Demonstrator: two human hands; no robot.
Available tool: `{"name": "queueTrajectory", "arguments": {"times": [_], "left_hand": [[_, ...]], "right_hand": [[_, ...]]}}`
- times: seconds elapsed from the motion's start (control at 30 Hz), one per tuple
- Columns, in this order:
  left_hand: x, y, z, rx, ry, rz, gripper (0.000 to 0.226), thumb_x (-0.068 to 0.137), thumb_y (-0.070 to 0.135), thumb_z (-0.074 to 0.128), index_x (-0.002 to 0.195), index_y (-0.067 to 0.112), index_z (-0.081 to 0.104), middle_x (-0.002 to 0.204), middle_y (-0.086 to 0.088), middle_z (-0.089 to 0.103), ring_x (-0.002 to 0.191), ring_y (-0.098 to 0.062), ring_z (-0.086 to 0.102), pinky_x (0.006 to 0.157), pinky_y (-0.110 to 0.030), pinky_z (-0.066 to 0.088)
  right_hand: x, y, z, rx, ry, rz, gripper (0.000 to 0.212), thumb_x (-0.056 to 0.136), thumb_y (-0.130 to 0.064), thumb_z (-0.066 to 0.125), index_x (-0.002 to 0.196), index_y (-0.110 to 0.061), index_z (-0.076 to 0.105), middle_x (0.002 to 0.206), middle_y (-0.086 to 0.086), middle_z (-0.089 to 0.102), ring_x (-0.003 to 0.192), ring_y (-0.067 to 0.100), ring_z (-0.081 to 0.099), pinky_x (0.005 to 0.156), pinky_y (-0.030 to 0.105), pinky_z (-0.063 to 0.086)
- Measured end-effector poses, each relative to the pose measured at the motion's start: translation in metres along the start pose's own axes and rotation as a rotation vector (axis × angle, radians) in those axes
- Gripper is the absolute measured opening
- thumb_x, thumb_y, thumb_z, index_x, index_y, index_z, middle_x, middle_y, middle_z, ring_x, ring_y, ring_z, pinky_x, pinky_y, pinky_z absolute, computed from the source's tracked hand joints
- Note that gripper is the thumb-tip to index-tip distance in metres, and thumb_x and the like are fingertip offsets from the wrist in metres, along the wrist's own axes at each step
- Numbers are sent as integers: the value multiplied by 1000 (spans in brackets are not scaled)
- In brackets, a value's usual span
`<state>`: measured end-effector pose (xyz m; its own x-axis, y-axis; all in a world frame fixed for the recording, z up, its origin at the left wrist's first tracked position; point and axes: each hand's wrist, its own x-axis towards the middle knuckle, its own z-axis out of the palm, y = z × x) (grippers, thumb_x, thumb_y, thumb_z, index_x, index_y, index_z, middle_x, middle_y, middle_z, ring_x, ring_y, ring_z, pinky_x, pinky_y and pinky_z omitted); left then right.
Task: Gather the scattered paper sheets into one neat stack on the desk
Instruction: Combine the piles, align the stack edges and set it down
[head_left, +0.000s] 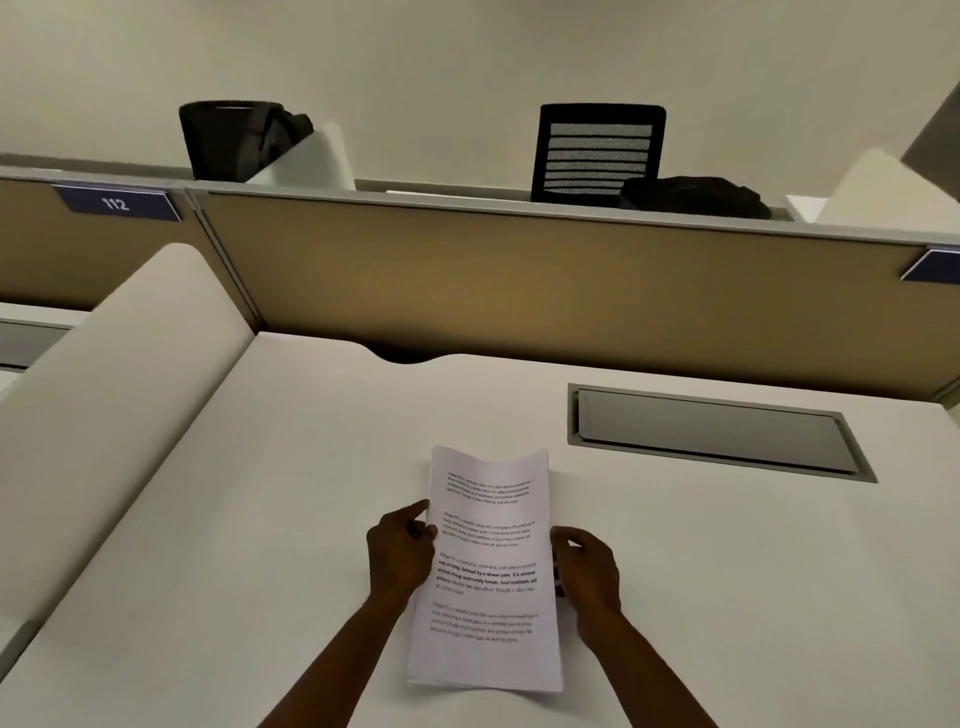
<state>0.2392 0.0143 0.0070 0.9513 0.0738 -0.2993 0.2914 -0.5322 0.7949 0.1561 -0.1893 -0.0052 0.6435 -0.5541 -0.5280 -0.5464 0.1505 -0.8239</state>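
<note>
Paper sheets sit gathered in one pile near-centre on the counter, held between both hands.

Head view, the only one:
- left hand on the pile's left long edge, fingers curled, thumb and fingertips pinching the edge about mid-height.
- right hand on the right long edge, fingers curled round it. Both grips closed on the paper, neither spread flat.
- far end of the pile is lifted and bows into a shallow curve; near end looks to be resting on the counter, can't tell for sure.
- edges look roughly flush, slight offset visible at the near corner. How many sheets, can't tell.

Progress, my read: gathering looks done, no loose sheets anywhere else in frame. Left: square the edges, lay it flat, let go.

Materials:
- paper: thin white, matte, limp enough to sag; printed with four blocks of black text, one of them bold.
- counter: smooth off-white matte laminate with a rounded cut-out at the far edge.
- grey metal cable hatch recessed flush, far right of the pile.
- tan fabric partition along the far side.
</note>
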Motion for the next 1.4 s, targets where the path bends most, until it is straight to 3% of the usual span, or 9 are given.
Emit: {"name": "queueTrajectory", "arguments": {"times": [0.07,0.13,0.3,0.43,0.6,0.87,1.03,1.2,1.4], "left_hand": [[17,-6,4,15,-1,-7,45,91,9,66,135,14,60,100,-8,72,82,-14,65,83,-22,51],[36,-9,8,29,-2,-10,45,92,11,65,136,14,59,107,-10,70,89,-18,65,86,-28,53],[69,-10,14,123,-75,15,47,91,20,67,136,11,57,119,-12,68,105,-24,65,88,-25,47],[77,-12,19,156,-76,30,53,90,23,67,140,9,54,122,-13,68,108,-26,66,96,-34,51],[74,-15,31,175,-59,79,65,91,24,65,149,9,40,133,-14,61,122,-29,59,105,-43,48],[96,-1,32,91,-21,114,47,93,5,60,140,9,53,122,-13,67,104,-25,67,94,-32,53],[128,31,33,62,-32,138,44,91,0,60,134,10,59,109,-9,68,87,-16,61,80,-24,48],[168,56,41,97,-51,153,45,92,4,61,137,7,56,120,-16,66,106,-28,65,89,-26,47],[193,73,60,143,-102,118,50,93,12,61,142,5,50,134,-17,60,122,-30,58,106,-36,44]], "right_hand": [[12,3,8,-51,43,-5,12,91,-28,63,88,-23,73,92,4,74,84,24,68,76,40,59],[26,3,15,-73,68,1,18,92,-25,61,81,-17,73,84,4,72,78,23,64,71,34,53],[49,-8,28,-126,143,-28,16,95,-17,58,82,-19,68,80,-5,63,79,16,57,79,28,43],[56,-2,38,-255,203,-127,23,98,-18,53,107,-9,72,101,5,71,90,20,61,87,30,46],[60,8,49,-326,240,-214,41,101,-24,46,140,-16,52,123,10,67,111,28,63,101,39,49],[83,-8,51,-278,237,-258,39,100,-18,49,139,-20,53,122,10,66,103,22,61,93,29,46],[117,-36,61,-258,268,-292,37,99,-20,51,136,-24,56,119,11,68,104,25,64,97,42,52],[151,-66,73,-274,319,-359,35,98,-17,52,132,-17,59,120,12,69,106,30,66,96,46,53],[184,-71,77,-378,365,-360,34,97,-17,54,129,-7,61,114,17,69,104,34,66,92,47,55]]}}
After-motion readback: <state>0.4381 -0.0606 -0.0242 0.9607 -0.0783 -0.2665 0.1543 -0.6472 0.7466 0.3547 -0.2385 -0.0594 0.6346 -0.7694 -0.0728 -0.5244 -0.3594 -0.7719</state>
